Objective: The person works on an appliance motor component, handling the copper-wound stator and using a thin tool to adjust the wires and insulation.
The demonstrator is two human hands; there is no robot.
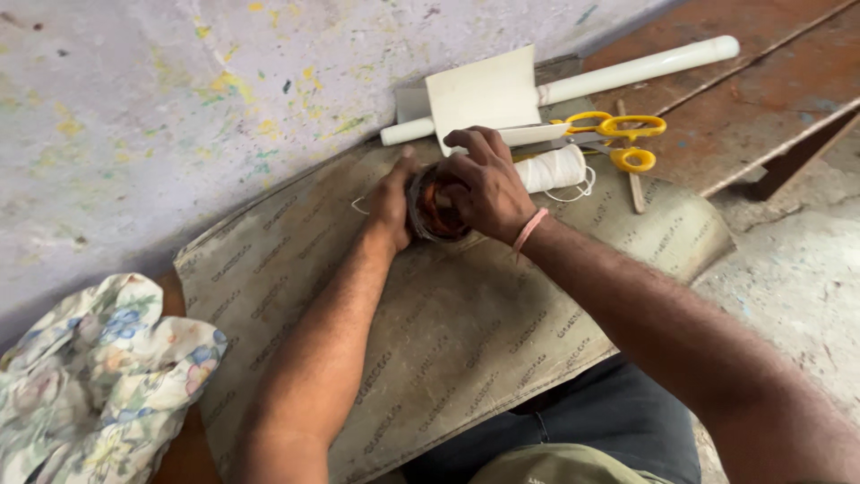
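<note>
A round metal ring with copper-coloured windings inside [436, 215] rests on a printed brown sheet [403, 341] near the wall. My left hand [391, 199] grips its left rim. My right hand [486, 184], with a pink band at the wrist, covers its top and right side, fingers curled into the opening. A thin white thread [360, 207] pokes out to the left of the ring. Much of the ring is hidden by both hands.
A spool of white thread [553, 168], yellow-handled scissors [618, 136], a thin wooden stick [632, 175], a white tube [627, 70] and cut white sheet pieces [484, 94] lie behind the hands. A floral cloth [98, 376] sits at the left. Rusty metal sheets [761, 90] are at the right.
</note>
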